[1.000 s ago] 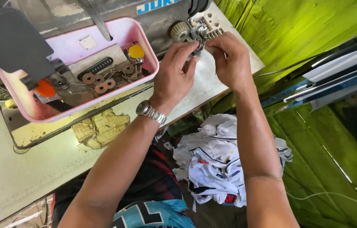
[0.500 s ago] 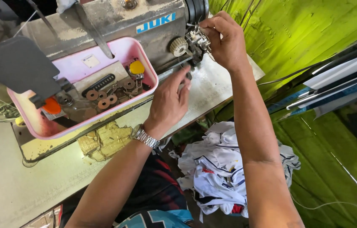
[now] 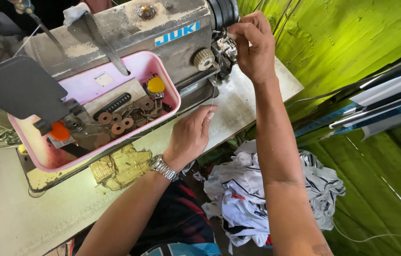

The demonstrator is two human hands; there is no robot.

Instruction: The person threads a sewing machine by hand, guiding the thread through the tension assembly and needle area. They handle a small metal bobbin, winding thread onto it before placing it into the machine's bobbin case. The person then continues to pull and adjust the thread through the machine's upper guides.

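A: Where is the thread (image 3: pixel 214 90) lying, taken from the machine (image 3: pixel 129 35)?

B: It is hanging down from the machine's needle end, a thin pale line running nearly straight toward the tabletop (image 3: pixel 238 111). Its long axis is close to vertical.

A: And the hands?

B: The right hand (image 3: pixel 253 47) is sitting at the top of that line, right against the machine's needle end, fingers pinched together on something small there; it looks like the thread's upper end, though the pinch itself is too small to tell for certain. The left hand (image 3: pixel 192 135) is lying below the machine's needle end, over the tabletop, fingertips curled and meeting the thread's lower end, so it seems to be gripping it lightly.

A: So which is nearer the needle parts?

B: The right, clearly; the left is lying well below it, at the thread's other end.

A: Anything else beside the machine?

B: A pink tray (image 3: pixel 162 64) of bobbins (image 3: pixel 117 128) is resting against the machine's front, away from both hands.
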